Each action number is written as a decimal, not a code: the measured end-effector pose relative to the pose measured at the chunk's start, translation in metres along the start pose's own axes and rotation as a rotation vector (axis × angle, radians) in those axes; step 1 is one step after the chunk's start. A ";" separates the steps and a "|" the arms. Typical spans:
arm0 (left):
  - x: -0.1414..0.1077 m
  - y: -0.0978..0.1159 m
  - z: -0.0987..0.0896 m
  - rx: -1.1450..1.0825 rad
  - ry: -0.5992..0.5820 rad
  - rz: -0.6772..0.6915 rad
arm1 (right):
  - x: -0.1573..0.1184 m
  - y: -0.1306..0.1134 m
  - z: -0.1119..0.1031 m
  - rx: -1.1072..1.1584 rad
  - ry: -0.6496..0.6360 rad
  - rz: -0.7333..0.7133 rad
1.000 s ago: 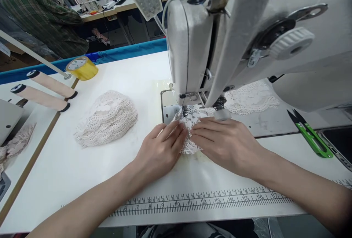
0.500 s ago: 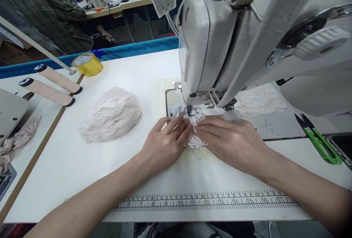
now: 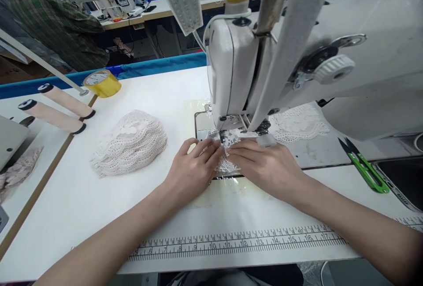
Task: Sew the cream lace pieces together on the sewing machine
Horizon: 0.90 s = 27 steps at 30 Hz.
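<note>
Lace (image 3: 228,165) has advanced slightly under the foot (image 3: 222,136) since earlier; I see the right hand (image 3: 267,167) palm-down, fingers straight, unclenched upon it, the left hand (image 3: 194,167) arched at its edge, whether pinching I cannot tell

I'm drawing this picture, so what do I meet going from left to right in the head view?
Near spool → lace pile → left hand → right hand → green snips → phone.
</note>
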<state>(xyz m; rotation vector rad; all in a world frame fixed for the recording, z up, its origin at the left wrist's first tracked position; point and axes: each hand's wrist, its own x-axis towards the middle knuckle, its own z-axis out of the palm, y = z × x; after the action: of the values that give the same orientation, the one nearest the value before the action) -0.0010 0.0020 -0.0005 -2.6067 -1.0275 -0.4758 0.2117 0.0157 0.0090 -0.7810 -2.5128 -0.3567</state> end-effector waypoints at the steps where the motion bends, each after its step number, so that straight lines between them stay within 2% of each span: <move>1: 0.000 0.000 0.000 0.003 0.005 -0.006 | 0.000 0.000 0.000 -0.004 -0.003 0.002; 5: -0.001 0.003 -0.002 0.008 0.066 0.028 | -0.001 -0.001 0.002 -0.027 -0.027 -0.012; 8: -0.004 0.006 -0.004 -0.027 0.095 0.065 | -0.004 -0.003 0.004 -0.041 0.001 -0.048; 22: 0.001 0.001 0.000 -0.039 0.055 -0.029 | -0.003 -0.001 0.006 -0.082 -0.025 -0.039; 27: -0.003 0.008 -0.005 -0.036 0.071 0.015 | -0.004 -0.003 0.004 -0.084 -0.008 -0.026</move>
<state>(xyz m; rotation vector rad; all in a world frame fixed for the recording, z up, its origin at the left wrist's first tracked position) 0.0012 -0.0070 0.0021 -2.6068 -0.9844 -0.5845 0.2112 0.0128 0.0036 -0.7834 -2.5314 -0.4720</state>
